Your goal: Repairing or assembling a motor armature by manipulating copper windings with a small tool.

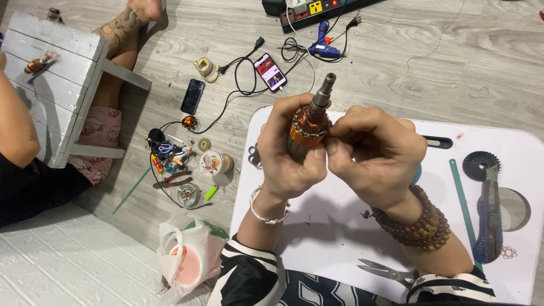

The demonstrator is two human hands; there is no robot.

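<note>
A motor armature (313,119) with copper windings, an orange band and a grey steel shaft stands upright above the white lap table (340,238). My left hand (289,153) is wrapped around its lower body. The fingertips of my right hand (374,153) pinch at the winding end on the armature's right side. A silver bangle circles my left wrist and brown bead bracelets circle my right wrist.
On the table lie scissors (388,272), a green strip (462,198), a blue-handled tool (488,221) and a dark toothed disc (480,164). The floor holds two phones (270,72), cables, a glue gun (323,48), a power strip, pliers (173,182), a plastic bag (187,260). Another person sits at left by a white stool (56,73).
</note>
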